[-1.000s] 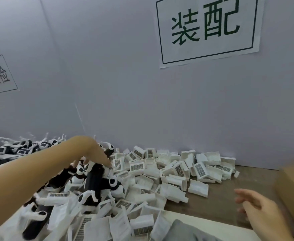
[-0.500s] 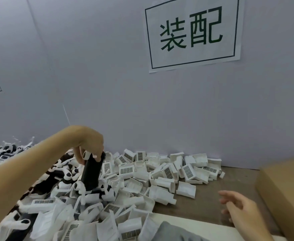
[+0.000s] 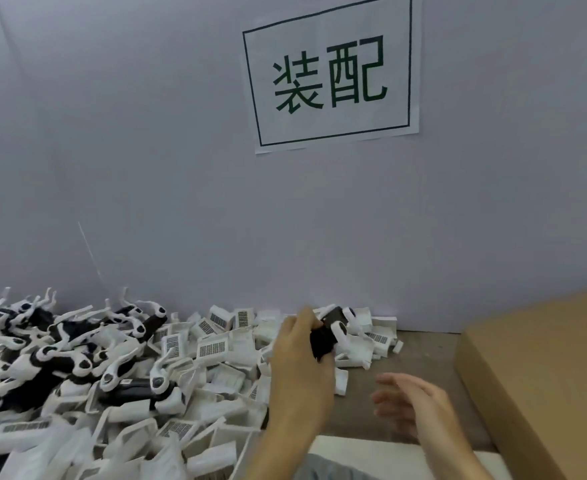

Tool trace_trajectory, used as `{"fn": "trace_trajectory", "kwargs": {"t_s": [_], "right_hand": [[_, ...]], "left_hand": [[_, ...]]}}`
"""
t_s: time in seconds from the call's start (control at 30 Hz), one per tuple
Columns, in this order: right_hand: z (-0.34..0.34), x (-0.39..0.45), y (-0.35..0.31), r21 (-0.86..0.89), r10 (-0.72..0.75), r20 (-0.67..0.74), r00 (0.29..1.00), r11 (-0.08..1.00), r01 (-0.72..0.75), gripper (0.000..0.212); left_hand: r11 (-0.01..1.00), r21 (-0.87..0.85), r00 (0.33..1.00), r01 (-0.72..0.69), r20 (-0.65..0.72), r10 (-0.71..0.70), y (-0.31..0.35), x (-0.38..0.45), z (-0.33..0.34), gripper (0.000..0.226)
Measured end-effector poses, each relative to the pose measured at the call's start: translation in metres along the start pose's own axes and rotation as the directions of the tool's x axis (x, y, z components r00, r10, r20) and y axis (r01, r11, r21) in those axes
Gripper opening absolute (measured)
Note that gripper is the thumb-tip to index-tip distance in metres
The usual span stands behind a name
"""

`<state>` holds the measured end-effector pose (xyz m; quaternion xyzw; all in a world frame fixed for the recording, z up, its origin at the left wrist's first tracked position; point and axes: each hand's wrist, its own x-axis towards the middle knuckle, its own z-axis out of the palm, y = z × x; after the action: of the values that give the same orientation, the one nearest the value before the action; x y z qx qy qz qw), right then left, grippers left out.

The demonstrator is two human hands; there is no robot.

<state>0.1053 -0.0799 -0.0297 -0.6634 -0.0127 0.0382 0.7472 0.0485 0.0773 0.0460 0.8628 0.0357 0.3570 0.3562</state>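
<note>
Black plastic with a white clip (image 3: 339,328), the part (image 3: 321,341) is up off the table (image 3: 423,358), just right of the frame's middle, gripped in the left hand (image 3: 299,362). That hand's fingers curl round the black body from 9 o'clock, and the clip end pokes out toward 1 o'clock. How the thumb lies cannot be told.

The right hand (image 3: 408,401) hangs at 4 o'clock of the part, near but apart from it. It holds nothing, and its fingers (image 3: 389,379) are loosely spread and blurred.

Behind the part, from 9 through 3 o'clock, lie white shells (image 3: 212,348), many with barcode stickers, spilling along the foot of the wall (image 3: 146,168). Farther out at 9 o'clock a heap (image 3: 60,355) of similar black-and-white parts covers the left of the table.

Bare brown tabletop shows at 3 o'clock, and past it, toward 4 o'clock, stands a cardboard box (image 3: 534,375). At 12 o'clock, high on the wall, a white sign (image 3: 285,46) carries 2 green characters in a dark frame. At 6 o'clock, by the bottom edge, a white sheet (image 3: 371,452) and grey cloth (image 3: 333,472) lie between the forearms.
</note>
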Motion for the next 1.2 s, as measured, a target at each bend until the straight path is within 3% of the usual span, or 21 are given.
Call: {"fn": "trace_trajectory", "kwargs": {"t_s": [0.13,0.27,0.37,0.47,0.63,0.73,0.87,0.93,1.07,1.2], "right_hand": [[0.000,0.002,0.001,0.036,-0.063,-0.035,0.997,0.997,0.064,0.038],[0.001,-0.001,-0.003,0.031,-0.110,-0.017,0.994,0.993,0.110,0.043],[-0.001,-0.004,-0.004,0.032,-0.152,0.031,0.988,0.988,0.151,0.037],[-0.003,0.000,0.001,0.000,-0.162,0.004,0.987,0.987,0.162,0.022],[-0.001,-0.003,0.003,-0.020,-0.239,-0.088,0.967,0.971,0.238,0.021],[0.001,-0.004,0.002,-0.042,-0.319,-0.105,0.942,0.948,0.317,0.025],[0.005,-0.010,0.000,-0.138,-0.374,0.078,0.924,0.914,0.381,0.033],[0.009,-0.012,0.001,-0.258,-0.383,0.144,0.913,0.876,0.408,0.038],[0.012,-0.013,0.006,-0.478,-0.418,0.173,0.892,0.757,0.446,0.037],[0.015,-0.016,0.006,-0.443,-0.411,0.233,0.881,0.762,0.472,0.044]], "left_hand": [[1.000,0.015,0.997,0.006,0.080,-0.007,-0.016,-0.036,0.060,0.032],[0.968,0.044,0.941,-0.248,0.251,0.229,-0.027,-0.041,0.074,0.042],[0.918,-0.152,0.861,-0.365,0.320,0.395,-0.025,-0.042,0.077,0.039],[0.918,-0.326,0.901,-0.227,0.287,0.325,-0.019,-0.047,0.074,0.036],[0.776,-0.617,0.986,0.134,0.161,-0.043,-0.015,-0.042,0.068,0.012],[0.678,-0.660,0.946,0.322,0.195,-0.260,-0.015,-0.037,0.068,0.009],[0.577,-0.608,0.833,0.545,0.467,-0.295,-0.020,-0.035,0.070,0.034],[0.511,-0.620,0.802,0.595,0.502,-0.324,-0.023,-0.035,0.070,0.032],[0.459,-0.682,0.820,0.569,0.431,-0.376,-0.030,-0.034,0.072,0.019],[0.443,-0.714,0.838,0.542,0.420,-0.348,-0.029,-0.035,0.072,0.018]]}}
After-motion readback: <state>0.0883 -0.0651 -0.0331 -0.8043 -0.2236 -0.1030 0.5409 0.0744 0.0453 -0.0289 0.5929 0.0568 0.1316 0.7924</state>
